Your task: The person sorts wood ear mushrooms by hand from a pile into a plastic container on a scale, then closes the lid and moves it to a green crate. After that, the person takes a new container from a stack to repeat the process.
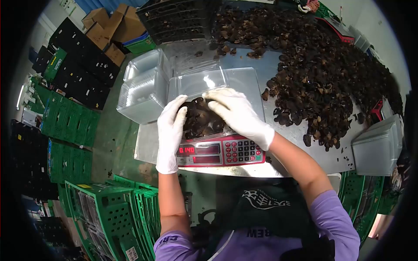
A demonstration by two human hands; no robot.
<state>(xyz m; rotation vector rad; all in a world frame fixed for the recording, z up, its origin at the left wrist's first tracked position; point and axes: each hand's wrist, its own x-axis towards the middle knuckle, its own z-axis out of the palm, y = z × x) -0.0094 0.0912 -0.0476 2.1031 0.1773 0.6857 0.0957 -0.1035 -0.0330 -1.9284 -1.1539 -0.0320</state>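
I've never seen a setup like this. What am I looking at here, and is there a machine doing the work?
No robot here: a person works with two hands, both in white gloves. The single picture comes from a camera on their head, looking forward and down, so their arms enter from the bottom.

The left hand and right hand cup a clear tray of dark, curled pieces on a red scale, whose display seems to read 0.140. The metal table also bears a large heap of similar pieces and stacked clear trays. Green crates stand to the left. At the top edge, another person's gloved hand shows.
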